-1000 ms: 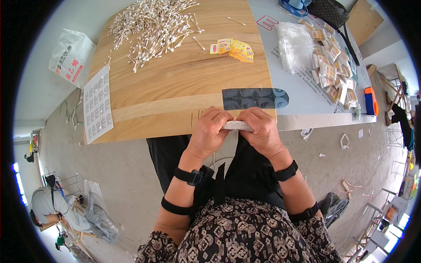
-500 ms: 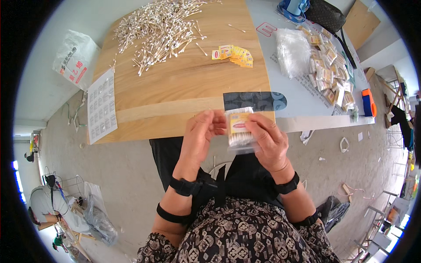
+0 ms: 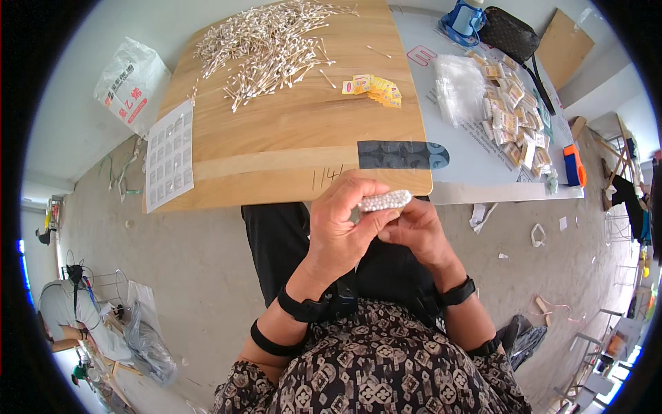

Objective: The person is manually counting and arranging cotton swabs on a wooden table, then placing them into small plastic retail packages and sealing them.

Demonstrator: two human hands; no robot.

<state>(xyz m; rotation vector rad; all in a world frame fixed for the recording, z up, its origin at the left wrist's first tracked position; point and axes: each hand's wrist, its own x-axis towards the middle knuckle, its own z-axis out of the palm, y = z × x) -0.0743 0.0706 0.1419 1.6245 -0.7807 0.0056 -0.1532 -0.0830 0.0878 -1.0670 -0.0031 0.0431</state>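
Note:
Both my hands hold a small clear bag of cotton swabs (image 3: 386, 201) in front of the table's near edge. It is tilted so that the packed white tips face up, and its printed front is out of sight. My left hand (image 3: 336, 224) grips it from the left, fingers over the far side and thumb on the near side. My right hand (image 3: 422, 236) is closed at its right end, thumb and fingertips pinching low; the part between them is hidden. Beyond lie a large heap of loose cotton swabs (image 3: 276, 45) and some yellow cards (image 3: 378, 88).
Flat clear bags (image 3: 458, 90) and a pile of filled swab packs (image 3: 514, 114) occupy the grey surface at right, near an orange-and-blue tape dispenser (image 3: 574, 165). A dark strip (image 3: 403, 155) crosses the table joint. A printed sheet (image 3: 169, 157) hangs over the left edge.
The pack has turned from showing its yellow card to showing its swab tips. My left hand, earlier beside it, has closed on it; my right hand has shifted to its lower right end.

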